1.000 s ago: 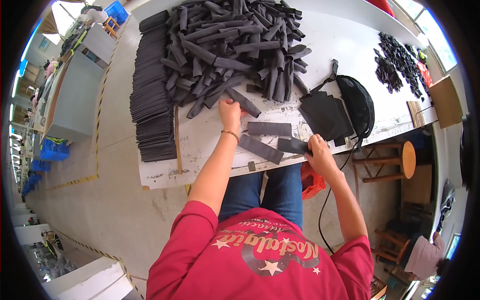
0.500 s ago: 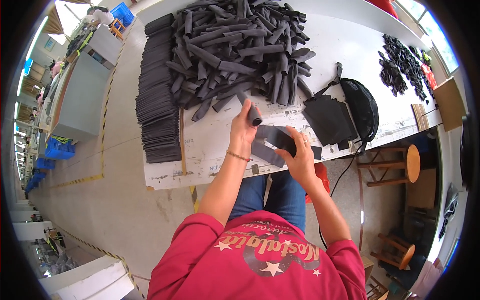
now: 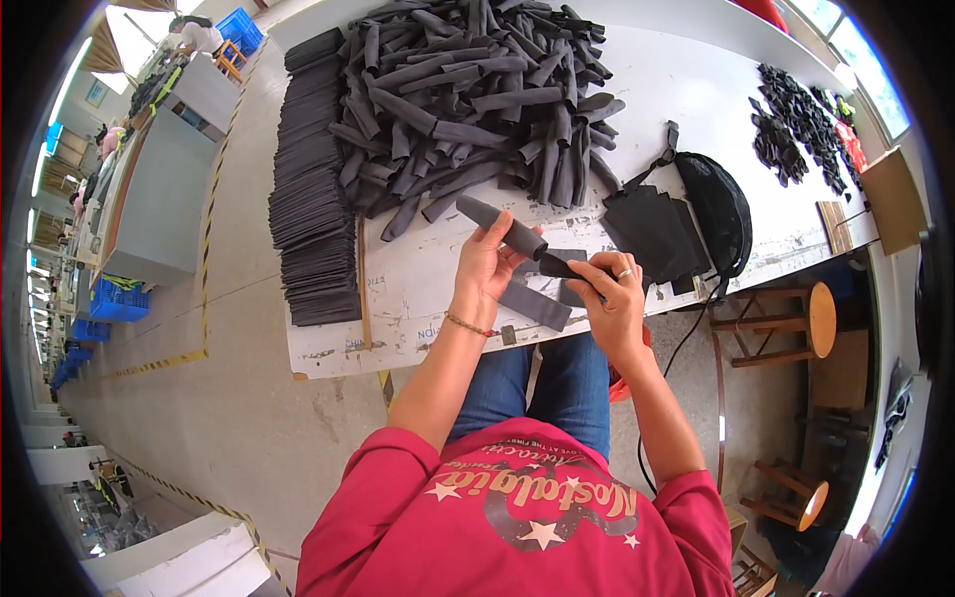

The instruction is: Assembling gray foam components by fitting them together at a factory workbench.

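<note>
Holding grey tube (image 3: 502, 226) | both hands | strip pile (image 3: 468, 95) behind, possibly foam

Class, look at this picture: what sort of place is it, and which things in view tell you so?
Most likely a factory workshop: a long worktable bears a heap of grey tubes and a neat stack of dark flat pieces, with more benches and blue crates alongside.
</note>
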`<state>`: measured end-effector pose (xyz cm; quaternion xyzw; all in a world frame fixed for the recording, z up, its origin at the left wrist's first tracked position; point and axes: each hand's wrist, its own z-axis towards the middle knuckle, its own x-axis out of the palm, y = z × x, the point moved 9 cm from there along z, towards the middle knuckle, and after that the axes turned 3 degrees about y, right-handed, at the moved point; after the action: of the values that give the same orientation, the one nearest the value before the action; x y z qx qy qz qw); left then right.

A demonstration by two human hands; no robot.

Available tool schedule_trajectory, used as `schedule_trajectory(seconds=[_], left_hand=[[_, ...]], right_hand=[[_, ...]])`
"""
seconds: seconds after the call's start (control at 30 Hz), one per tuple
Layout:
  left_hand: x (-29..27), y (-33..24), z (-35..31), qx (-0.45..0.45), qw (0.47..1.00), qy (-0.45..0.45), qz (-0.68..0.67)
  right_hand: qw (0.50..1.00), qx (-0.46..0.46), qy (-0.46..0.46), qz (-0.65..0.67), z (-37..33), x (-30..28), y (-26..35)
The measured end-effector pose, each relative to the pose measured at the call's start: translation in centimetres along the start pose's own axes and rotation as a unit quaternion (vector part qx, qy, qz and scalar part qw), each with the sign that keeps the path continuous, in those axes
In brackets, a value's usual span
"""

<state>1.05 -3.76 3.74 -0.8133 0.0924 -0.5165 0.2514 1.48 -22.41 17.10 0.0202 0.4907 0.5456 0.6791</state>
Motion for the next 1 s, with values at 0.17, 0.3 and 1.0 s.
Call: schedule_trajectory(seconds=[0.17, 0.3, 1.0], left_hand=[[0.5, 0.3, -0.3, -0.01, 1.0, 0.018, 0.021], [1.3, 0.8, -0.9, -0.043, 0.997, 0.048, 0.029], [7.6, 0.0, -5.0, 0.075, 0.969, 0.232, 0.045]], right_hand=[[1.0, -0.014, 0.009, -0.019, 0.3, 0.2, 0.8], [0.999, -0.032, 0.002, -0.037, 0.9, -0.4, 1.0], [0.998, -0.05, -0.019, -0.047, 0.1, 1.7, 4.0]])
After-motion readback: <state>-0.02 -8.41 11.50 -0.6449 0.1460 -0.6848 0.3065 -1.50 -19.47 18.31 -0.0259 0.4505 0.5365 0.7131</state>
